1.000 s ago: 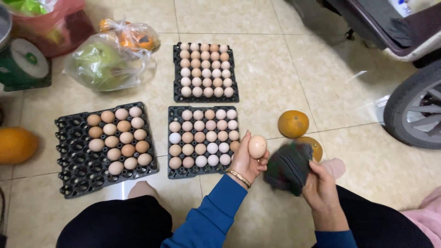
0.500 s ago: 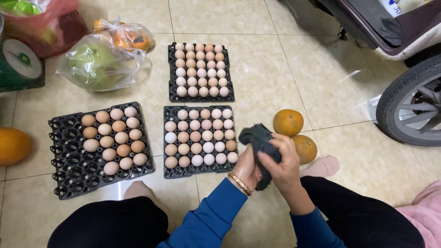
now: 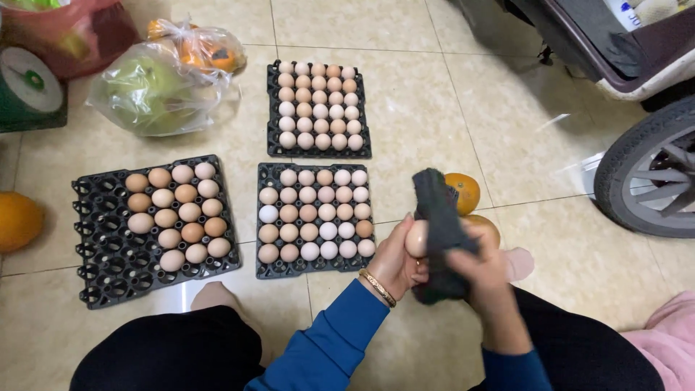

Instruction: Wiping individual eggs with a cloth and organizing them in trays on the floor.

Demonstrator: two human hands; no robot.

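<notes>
Centrally, in the lower middle of the head view, the left hand (image 3: 394, 261) closes its fingers around a smooth, pale tan egg (image 3: 416, 239), gripping it from the left. The right hand (image 3: 486, 269) clasps a dark, soft, coarse-knit cloth (image 3: 438, 224) and presses it against the right side of the egg; the cloth drapes over the fingers and rises to a blunt peak above them. A thin gold bracelet (image 3: 378, 287) circles the left wrist, above a blue sleeve (image 3: 337, 340).

Just left of the hands lies a black moulded egg tray (image 3: 264, 271), square and dimpled, filled with rounded eggs in cream and brown. A second full tray (image 3: 271, 148) lies in the upper middle of the frame, and a third tray (image 3: 101, 275), at left, holds eggs only in its right half. Two glossy oranges (image 3: 467, 190) show behind the cloth, partly hidden. Crinkled clear plastic bags (image 3: 156, 87) of produce occupy the upper left. A rubber wheel (image 3: 630, 174) stands at the right edge, on glazed beige floor tiles (image 3: 427, 108).
</notes>
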